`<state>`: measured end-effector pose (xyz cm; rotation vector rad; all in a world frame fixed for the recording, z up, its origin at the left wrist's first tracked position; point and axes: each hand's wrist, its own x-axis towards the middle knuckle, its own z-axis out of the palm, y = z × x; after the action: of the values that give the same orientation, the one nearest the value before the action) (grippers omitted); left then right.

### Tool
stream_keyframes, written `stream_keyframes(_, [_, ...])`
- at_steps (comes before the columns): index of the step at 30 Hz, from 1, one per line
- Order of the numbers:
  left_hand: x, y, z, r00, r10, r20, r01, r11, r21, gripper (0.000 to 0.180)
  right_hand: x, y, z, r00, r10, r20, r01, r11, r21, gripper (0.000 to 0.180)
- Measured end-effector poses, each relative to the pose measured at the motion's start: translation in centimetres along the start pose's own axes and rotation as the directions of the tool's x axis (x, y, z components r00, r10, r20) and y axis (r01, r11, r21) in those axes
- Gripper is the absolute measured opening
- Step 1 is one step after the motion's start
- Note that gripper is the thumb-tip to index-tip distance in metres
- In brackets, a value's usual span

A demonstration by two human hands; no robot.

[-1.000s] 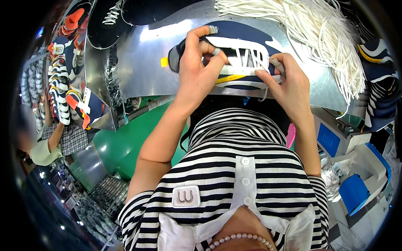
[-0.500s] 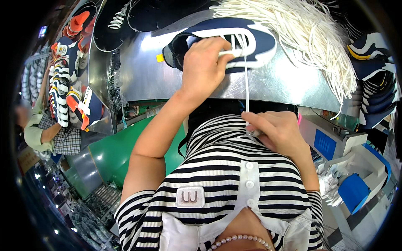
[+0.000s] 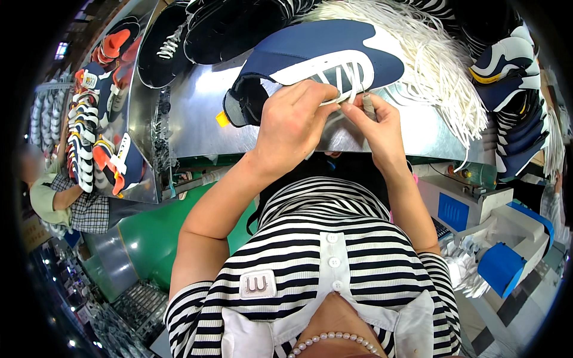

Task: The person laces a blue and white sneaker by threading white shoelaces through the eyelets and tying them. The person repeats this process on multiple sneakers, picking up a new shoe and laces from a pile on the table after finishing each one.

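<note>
Nearest, the person's striped shirt (image 3: 310, 238) faces the near edge of a metal table (image 3: 200, 128). Over it, the left hand (image 3: 295, 122) grasps the near edge of a navy-and-white shoe upper (image 3: 310, 45), which lies with its toe to the right. The right hand (image 3: 379, 122) has its fingertips at the white lace (image 3: 351, 80) beside the left's; whether they pinch it cannot be told. Farther off, loose white laces (image 3: 447, 83) spread right, and black shoe uppers (image 3: 233, 36) lie left.
</note>
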<state>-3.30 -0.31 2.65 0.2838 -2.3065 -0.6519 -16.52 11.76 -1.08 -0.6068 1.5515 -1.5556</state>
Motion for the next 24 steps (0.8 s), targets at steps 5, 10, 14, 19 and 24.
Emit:
stream_keyframes(5, [0.6,-0.6,-0.7,0.995,-0.094,0.037,0.092,0.994,0.062,0.022,-4.7,1.0,-0.3,0.919,0.0,0.395,0.142,0.933,-0.331,0.015])
stream_keyframes(10, [-1.0,-3.4,0.9,0.855,-0.313,0.414,0.234,0.944,0.231,0.026,-1.9,0.0,-0.2,0.973,-0.21,0.097,0.22,0.969,-0.111,0.01])
stream_keyframes(14, [-0.1,-3.6,0.3,0.759,-0.406,0.509,0.386,0.91,0.151,0.029,2.2,0.7,0.0,0.93,-0.365,-0.036,0.347,0.908,-0.236,0.011])
stream_keyframes(19, [0.0,-3.9,-0.2,0.739,-0.394,0.547,0.459,0.888,0.019,0.038,4.4,1.7,-0.2,0.869,-0.491,-0.06,0.452,0.838,-0.306,0.013])
stream_keyframes(24, [-0.1,-3.6,0.7,0.719,-0.471,0.511,0.484,0.867,0.119,0.035,5.3,1.3,-0.2,0.904,-0.421,-0.072,0.394,0.887,-0.241,0.014])
